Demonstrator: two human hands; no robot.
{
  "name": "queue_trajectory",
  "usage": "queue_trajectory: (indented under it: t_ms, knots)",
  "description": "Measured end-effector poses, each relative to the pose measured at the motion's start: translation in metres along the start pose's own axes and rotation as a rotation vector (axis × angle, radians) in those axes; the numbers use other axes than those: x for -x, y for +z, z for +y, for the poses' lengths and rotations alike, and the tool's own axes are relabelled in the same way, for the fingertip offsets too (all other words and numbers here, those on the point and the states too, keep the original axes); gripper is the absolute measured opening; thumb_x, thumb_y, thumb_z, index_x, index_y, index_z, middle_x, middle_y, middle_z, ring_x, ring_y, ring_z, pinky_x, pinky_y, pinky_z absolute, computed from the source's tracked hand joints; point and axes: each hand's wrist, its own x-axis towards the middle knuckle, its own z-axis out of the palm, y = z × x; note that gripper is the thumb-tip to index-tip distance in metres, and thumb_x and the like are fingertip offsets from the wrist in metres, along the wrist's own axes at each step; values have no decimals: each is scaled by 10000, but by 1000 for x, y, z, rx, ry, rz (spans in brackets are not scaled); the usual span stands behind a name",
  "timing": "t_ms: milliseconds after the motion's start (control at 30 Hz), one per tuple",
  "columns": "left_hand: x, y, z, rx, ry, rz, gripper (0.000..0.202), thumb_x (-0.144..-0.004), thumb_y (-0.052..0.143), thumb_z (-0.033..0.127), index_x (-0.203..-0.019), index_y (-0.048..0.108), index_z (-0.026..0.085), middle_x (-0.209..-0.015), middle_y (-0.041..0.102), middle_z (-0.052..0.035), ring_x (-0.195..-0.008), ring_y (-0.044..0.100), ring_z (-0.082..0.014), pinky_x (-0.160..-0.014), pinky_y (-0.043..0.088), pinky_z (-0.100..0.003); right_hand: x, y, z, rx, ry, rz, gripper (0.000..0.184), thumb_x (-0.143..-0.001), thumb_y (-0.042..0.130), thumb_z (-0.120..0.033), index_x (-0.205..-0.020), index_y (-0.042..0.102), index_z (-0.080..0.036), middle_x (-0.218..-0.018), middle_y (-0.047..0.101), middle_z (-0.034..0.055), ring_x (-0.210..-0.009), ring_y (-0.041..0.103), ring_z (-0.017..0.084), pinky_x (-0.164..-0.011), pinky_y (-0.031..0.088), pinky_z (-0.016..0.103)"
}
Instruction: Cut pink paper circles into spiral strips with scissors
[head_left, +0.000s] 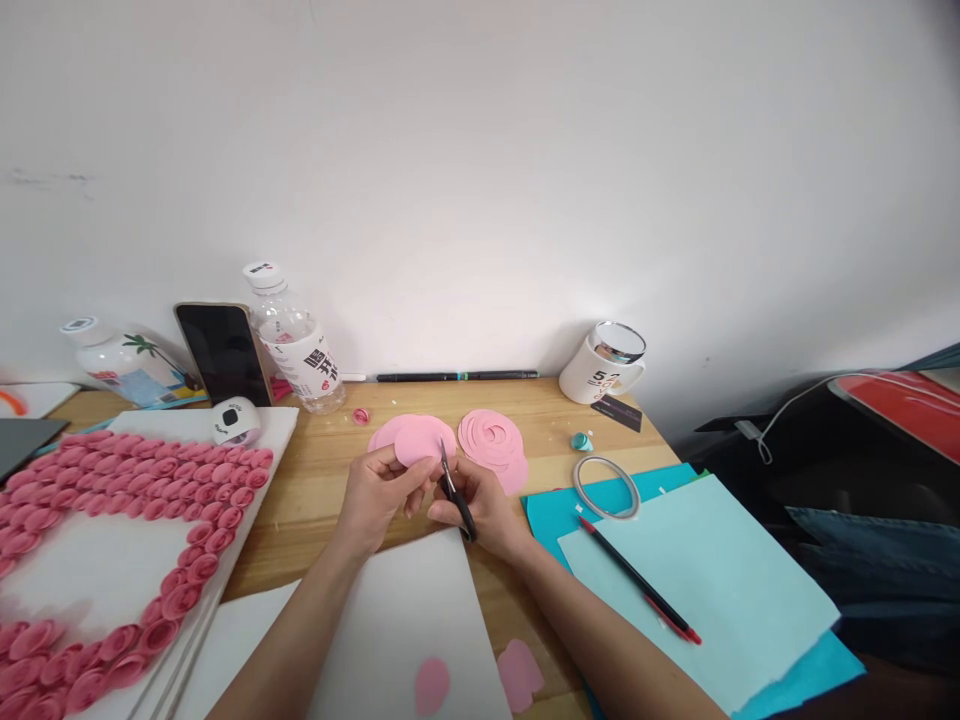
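My left hand (379, 492) pinches a pink paper circle (421, 440) by its lower edge, over the wooden table. In my right hand (484, 505) is a pair of scissors with black handles (459, 505), its blades at the right edge of the paper. Just right of the hands lies a pile of pink paper rounds (491, 440), the top one cut as a spiral. Below the hands are white sheets (397, 610) with a pink paper oval (432, 686) on them, and another pink paper piece (519, 675) lies beside.
A white board with pink paper roses (180, 600) fills the left. Behind stand a phone (223, 355), a water bottle (300, 350) and a white mug (600, 365). Blue paper sheets (697, 580), a pen (637, 575) and a silver ring (606, 487) lie right.
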Motion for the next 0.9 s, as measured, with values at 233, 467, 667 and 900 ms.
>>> queue_trajectory:
  t_ms: [233,467,667,900]
  knots:
    - [0,-1,2,4,-6,5,264,-651,722,333,-531,575,150,-400,499,45,-332,384,-49,-361,294,-198,0,1,-3,8,2,4,468,-571,813,-451,-822,550,-156,-580,450,-58,-506,317,69,-478,259,207]
    - [-1,-2,2,10,-1,10,274,-656,718,335,-529,564,147,-431,524,32,-337,401,-52,-365,304,-202,1,1,-2,25,34,14,484,-567,801,-487,-834,562,-162,-576,443,-57,-503,318,72,-470,257,211]
    - [-1,-2,3,50,-10,15,267,-636,729,327,-531,561,148,-452,532,31,-340,405,-51,-356,308,-199,1,-1,3,18,46,26,469,-571,805,-473,-832,567,-164,-583,442,-54,-498,332,70,-458,258,205]
    - [-2,-2,3,75,-20,32,253,-643,731,319,-557,570,143,-469,548,36,-339,410,-45,-360,313,-191,1,-2,6,26,49,32,456,-586,790,-488,-806,557,-163,-563,405,-66,-482,326,66,-450,256,204]
